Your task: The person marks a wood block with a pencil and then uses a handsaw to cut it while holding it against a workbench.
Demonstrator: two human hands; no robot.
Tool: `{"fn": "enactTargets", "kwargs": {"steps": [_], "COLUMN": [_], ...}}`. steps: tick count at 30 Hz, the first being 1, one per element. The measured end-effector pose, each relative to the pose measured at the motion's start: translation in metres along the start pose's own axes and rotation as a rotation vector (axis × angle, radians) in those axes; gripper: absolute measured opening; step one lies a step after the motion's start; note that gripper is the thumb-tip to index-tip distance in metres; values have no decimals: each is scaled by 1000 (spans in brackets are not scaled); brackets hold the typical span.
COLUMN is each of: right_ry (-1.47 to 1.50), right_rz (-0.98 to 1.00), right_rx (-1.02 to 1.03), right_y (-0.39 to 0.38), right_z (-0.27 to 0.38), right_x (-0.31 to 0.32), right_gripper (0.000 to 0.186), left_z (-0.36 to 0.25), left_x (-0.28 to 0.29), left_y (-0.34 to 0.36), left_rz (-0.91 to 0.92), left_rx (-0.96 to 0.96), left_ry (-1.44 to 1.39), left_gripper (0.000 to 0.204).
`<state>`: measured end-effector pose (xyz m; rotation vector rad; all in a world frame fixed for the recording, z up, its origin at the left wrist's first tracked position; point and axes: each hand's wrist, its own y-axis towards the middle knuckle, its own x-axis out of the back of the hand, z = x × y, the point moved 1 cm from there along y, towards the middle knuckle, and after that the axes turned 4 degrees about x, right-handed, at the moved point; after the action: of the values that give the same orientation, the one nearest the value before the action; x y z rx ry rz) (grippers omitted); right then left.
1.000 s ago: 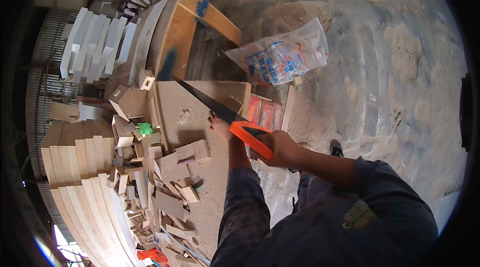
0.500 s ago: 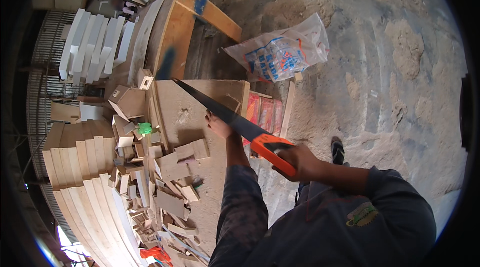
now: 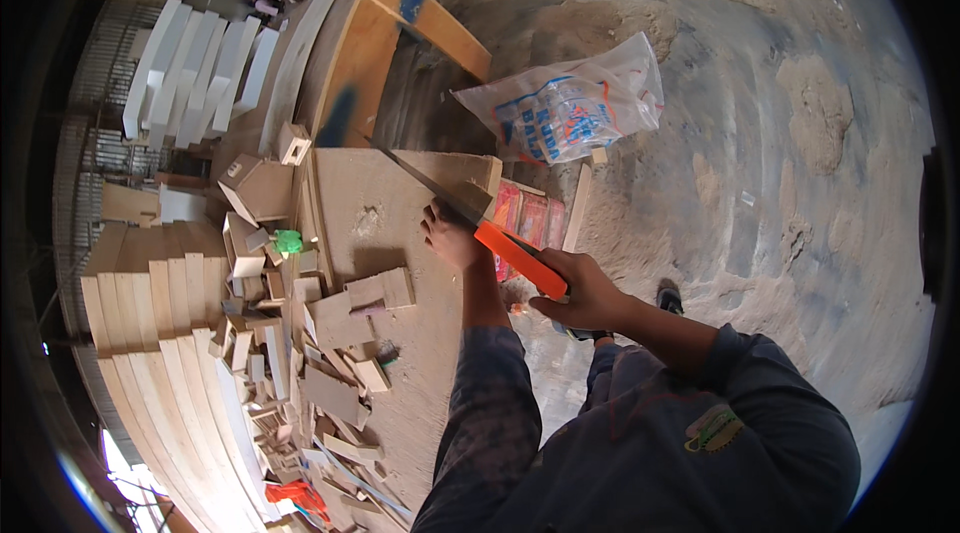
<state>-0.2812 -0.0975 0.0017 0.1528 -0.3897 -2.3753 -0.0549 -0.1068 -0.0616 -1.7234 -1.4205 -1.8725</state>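
Note:
My right hand (image 3: 580, 288) is closed round the orange handle of a hand saw (image 3: 520, 261). The saw's dark blade slants up and left across the edge of a dusty wooden workbench (image 3: 385, 188). Low on the bench, right beside the blade, my left hand (image 3: 455, 235) is curled with its fingers bent down. What those fingers grip is mostly hidden. A small piece of wood (image 3: 471, 196) shows just past the blade near them.
Board offcuts (image 3: 340, 398) lie heaped along the bench's left side, with a green item (image 3: 288, 242) among them. Stacked boards (image 3: 165, 413) stand further left. A clear plastic bag (image 3: 570, 108) and red packs (image 3: 527, 223) lie right of the bench.
The saw has been drawn back toward me, with its handle shifting left and up and more of the blade turning edge-on. My left hand stays by the blade.

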Motion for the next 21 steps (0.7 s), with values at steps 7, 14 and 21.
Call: {"fn": "enactTargets", "kwargs": {"steps": [7,14,21], "right_ry": [-26,-149,-404], "right_rz": [-24,-48,179], "right_rx": [-97,-110,5], "right_y": [-3,7,13], "right_z": [-20,-9,6], "right_x": [-3,-12,-36], "right_gripper": [20,19,18], "left_z": [2,-1,22], "left_x": [12,11,-21], "left_y": [7,9,5], "left_rz": [63,131,42], "left_rx": [55,11,3], "left_ry": [-220,-111,-255], "left_gripper": [14,21,26]}}
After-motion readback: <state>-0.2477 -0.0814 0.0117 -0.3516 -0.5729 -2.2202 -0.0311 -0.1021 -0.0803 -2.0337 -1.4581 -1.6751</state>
